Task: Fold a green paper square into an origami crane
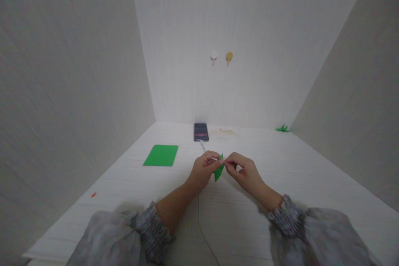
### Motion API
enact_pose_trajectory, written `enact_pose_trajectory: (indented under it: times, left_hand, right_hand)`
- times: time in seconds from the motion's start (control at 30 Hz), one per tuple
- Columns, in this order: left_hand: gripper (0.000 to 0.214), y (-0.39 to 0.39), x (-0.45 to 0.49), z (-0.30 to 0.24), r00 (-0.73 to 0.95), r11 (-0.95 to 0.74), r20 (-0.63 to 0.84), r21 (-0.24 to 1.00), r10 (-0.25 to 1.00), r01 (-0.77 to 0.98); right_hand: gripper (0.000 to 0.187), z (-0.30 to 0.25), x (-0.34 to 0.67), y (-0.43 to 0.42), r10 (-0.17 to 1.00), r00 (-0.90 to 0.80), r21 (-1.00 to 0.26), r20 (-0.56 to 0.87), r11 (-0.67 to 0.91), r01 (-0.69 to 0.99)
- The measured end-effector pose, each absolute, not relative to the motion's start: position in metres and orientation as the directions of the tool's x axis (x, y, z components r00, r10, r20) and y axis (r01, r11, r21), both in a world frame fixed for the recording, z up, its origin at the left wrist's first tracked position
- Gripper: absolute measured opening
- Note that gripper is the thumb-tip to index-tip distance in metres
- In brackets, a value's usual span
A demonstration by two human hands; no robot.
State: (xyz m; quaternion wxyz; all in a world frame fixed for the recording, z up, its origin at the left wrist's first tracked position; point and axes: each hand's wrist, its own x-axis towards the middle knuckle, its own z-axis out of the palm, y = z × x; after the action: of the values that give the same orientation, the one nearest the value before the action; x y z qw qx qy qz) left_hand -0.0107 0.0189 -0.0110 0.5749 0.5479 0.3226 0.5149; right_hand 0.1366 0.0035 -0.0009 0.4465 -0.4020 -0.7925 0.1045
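Observation:
A small piece of folded green paper (219, 172) is held up above the white table, narrow and pointed at its top and bottom. My left hand (204, 170), with a ring on one finger, pinches it between thumb and fingers from the left. From the other side, my right hand (245, 170) has thumb and forefinger pinched together at the paper's right edge. The fingertips cover part of the folds there. To the left of my hands lies a stack or sheet of square green paper (161, 156), flat on the table.
A phone (201, 131) leans near the back wall, its white cable (201, 220) running beneath my hands. A folded green paper figure (282, 128) sits in the back right corner. A small red-orange object (94, 194) lies at left. Two hooks (229, 56) are on the wall.

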Motion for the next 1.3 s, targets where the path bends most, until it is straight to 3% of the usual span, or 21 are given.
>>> enact_pose_trajectory:
  times: [0.17, 0.33, 0.47, 0.57, 0.67, 0.83, 0.97, 1.07, 1.17, 1.3]
  left_hand:
    - [0.035, 0.019, -0.015, -0.011, 0.308, -0.048, 0.151, 0.947, 0.939, -0.318]
    - [0.038, 0.021, -0.019, -0.014, 0.372, 0.052, 0.087, 0.936, 0.924, -0.349]
    - [0.037, 0.021, -0.018, -0.015, 0.435, 0.111, 0.052, 0.934, 0.899, -0.341]
    - [0.034, 0.019, -0.016, -0.017, 0.472, 0.133, 0.045, 0.932, 0.880, -0.336]
    - [0.033, 0.018, -0.015, -0.019, 0.492, 0.119, 0.074, 0.930, 0.867, -0.348]
    - [0.033, 0.019, -0.014, -0.024, 0.497, 0.064, 0.117, 0.941, 0.860, -0.332]
    - [0.052, 0.022, -0.013, -0.027, 0.345, 0.051, 0.075, 0.938, 0.935, -0.342]
    - [0.046, 0.023, -0.012, -0.026, 0.282, 0.110, -0.019, 0.944, 0.959, -0.310]
    - [0.035, 0.023, -0.012, -0.025, 0.324, 0.163, -0.082, 0.959, 0.942, -0.231]
    - [0.033, 0.023, -0.014, -0.026, 0.402, 0.147, -0.057, 0.969, 0.914, -0.196]
  right_hand:
    - [0.009, 0.002, 0.135, 0.003, 0.716, -0.303, -0.558, 0.629, 0.687, 0.466]
    - [0.014, 0.003, 0.136, 0.003, 0.774, -0.252, -0.665, 0.581, 0.630, 0.401]
    - [0.016, -0.001, 0.135, 0.007, 0.841, -0.149, -0.781, 0.520, 0.539, 0.316]
    - [0.017, -0.005, 0.133, 0.011, 0.909, -0.058, -0.894, 0.413, 0.417, 0.164]
    - [0.026, -0.008, 0.130, 0.013, 0.951, -0.068, -0.952, 0.303, 0.305, 0.030]
    - [0.026, -0.010, 0.129, 0.011, 0.966, -0.219, -0.987, 0.137, 0.153, 0.056]
    - [0.022, -0.008, 0.131, 0.010, 0.976, -0.158, -0.989, 0.149, 0.150, -0.009]
    - [0.020, -0.006, 0.132, 0.010, 0.983, -0.102, -0.988, 0.151, 0.147, -0.044]
    - [0.019, -0.007, 0.132, 0.011, 0.986, -0.101, -0.990, 0.134, 0.128, -0.062]
    - [0.018, -0.011, 0.132, 0.011, 0.983, -0.177, -0.996, 0.047, 0.033, -0.080]
